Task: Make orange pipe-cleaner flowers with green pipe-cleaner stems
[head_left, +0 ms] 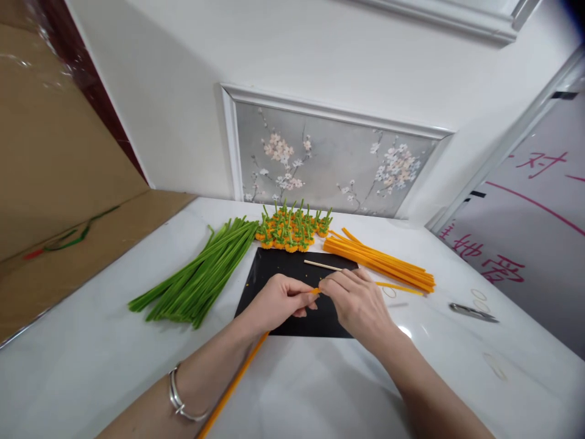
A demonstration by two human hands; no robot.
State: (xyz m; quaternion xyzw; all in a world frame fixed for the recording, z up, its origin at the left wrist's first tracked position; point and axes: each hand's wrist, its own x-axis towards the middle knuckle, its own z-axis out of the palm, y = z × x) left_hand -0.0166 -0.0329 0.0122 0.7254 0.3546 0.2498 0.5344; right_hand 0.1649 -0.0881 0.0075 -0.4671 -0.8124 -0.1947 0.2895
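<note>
Above a black mat [301, 323], my left hand [286, 299] pinches an orange pipe cleaner [235, 385] between thumb and fingers. One long end of it trails down past my left forearm toward the lower edge. My right hand [354, 299] is closed on the same pipe cleaner close to the left fingertips, where a short orange bit shows. A thin wooden stick [320, 264] pokes out beyond the right knuckles; whether that hand grips it, I cannot tell. Another orange length [400, 288] shows to the right of my right hand.
Green pipe cleaners [196, 274] lie in a bundle at left, orange ones [379, 262] at right. Behind the mat stand several small orange-and-green pipe-cleaner pieces [292, 228]. Small snips [473, 313] and rubber bands lie on the white table [114, 372]. Cardboard [68, 152] borders the left side.
</note>
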